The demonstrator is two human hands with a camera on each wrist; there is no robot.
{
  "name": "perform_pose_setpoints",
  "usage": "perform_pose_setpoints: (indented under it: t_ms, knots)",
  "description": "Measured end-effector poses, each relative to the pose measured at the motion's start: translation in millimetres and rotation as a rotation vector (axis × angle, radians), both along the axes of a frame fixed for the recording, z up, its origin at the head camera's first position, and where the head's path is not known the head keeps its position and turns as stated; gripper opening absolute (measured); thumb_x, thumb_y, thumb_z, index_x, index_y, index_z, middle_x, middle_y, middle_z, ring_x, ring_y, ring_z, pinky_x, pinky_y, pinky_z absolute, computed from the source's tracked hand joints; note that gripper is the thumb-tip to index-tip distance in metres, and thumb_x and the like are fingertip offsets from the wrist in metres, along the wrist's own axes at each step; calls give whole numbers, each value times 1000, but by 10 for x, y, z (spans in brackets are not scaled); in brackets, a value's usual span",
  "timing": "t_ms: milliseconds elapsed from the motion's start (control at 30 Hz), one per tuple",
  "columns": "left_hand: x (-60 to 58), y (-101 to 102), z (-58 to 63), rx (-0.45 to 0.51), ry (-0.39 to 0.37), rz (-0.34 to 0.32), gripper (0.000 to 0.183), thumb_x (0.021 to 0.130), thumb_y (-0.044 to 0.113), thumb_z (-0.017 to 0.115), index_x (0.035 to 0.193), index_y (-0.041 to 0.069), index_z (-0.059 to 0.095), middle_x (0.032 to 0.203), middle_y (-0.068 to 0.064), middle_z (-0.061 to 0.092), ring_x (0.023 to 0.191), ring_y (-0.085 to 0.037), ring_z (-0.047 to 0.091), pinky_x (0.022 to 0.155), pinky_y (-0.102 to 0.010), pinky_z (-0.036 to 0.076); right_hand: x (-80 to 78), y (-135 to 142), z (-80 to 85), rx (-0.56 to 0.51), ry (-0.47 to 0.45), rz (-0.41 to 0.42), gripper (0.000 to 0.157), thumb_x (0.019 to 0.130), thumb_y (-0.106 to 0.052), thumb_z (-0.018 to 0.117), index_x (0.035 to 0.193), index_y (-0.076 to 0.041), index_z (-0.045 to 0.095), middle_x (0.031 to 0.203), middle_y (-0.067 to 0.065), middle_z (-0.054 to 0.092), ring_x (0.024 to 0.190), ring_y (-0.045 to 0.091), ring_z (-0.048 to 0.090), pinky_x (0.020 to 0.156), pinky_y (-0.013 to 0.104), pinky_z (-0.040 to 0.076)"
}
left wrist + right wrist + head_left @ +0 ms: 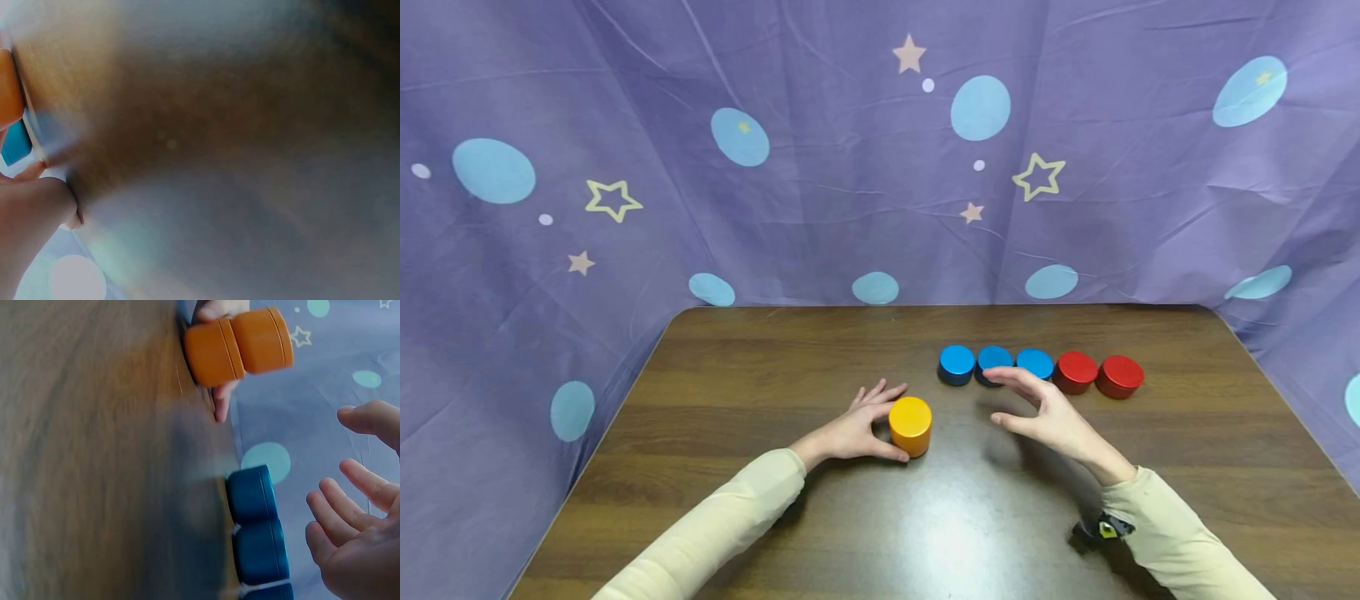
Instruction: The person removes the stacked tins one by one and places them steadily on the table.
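Two orange round tins [239, 347] stand one on top of the other on the table. From the head view, the upper orange tin's lid [910, 416] shows best. My left hand [850, 433] holds the stack low down, thumb at its near side and forefinger behind it; the other fingers spread out beyond. In the left wrist view only part of an orange tin [9, 87] shows at the edge. Raised above the table to the right, my right hand [1056, 421] holds nothing, its fingers and thumb spread apart. Its fingertips overlap the middle blue tin [995, 361] in the head view.
A row runs along the back right of the brown table [760, 358]: three blue round tins [957, 367], then two red round tins [1076, 372]. Behind the table hangs a purple curtain [820, 225] with stars and dots. A dark device [1105, 528] sits at the right wrist.
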State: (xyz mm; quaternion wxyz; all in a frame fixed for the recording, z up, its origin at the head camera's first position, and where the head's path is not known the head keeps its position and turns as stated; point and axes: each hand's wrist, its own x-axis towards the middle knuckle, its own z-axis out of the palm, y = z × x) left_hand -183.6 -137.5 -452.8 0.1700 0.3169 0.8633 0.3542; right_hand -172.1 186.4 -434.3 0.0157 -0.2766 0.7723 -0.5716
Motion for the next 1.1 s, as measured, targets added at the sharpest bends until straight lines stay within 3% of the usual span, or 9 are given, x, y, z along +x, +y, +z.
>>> perform_pose_setpoints:
  t_ms: [133,267,433,900,1100]
  knots:
    - [-2,-3,-3,-3,0,2,70,78,29,83,138,12,53,156,-12,24,145,-35,1,110,-59,-6,10,-84,-1,-2,-26,28,53,82,-2,75,131,-1,54,131,15,55,124,28,50,106,30,34]
    - [-2,-5,-5,-4,0,3,70,77,29,83,139,12,53,156,-11,24,145,-35,1,111,-58,-6,15,-157,15,18,-47,54,54,83,-6,75,132,-2,53,133,17,53,127,34,46,108,43,32]
    - [-8,-1,-4,-6,4,6,71,77,31,83,139,13,53,156,-11,25,145,-35,2,110,-59,-6,17,-249,27,44,-40,90,56,83,-7,76,133,-1,52,134,14,53,129,26,45,107,50,31]
    - [-20,-3,-16,-11,9,3,69,77,34,82,138,15,55,156,-11,26,144,-36,3,110,-61,-4,9,-538,-10,130,-18,205,61,84,-15,77,139,-11,51,140,2,51,130,20,44,106,48,33]
    - [-16,-4,-10,-5,8,0,72,78,35,82,141,15,51,156,-10,25,144,-36,3,110,-61,-5,14,-670,-17,108,-18,217,65,82,-12,79,140,-8,50,141,4,50,130,20,44,107,46,33]
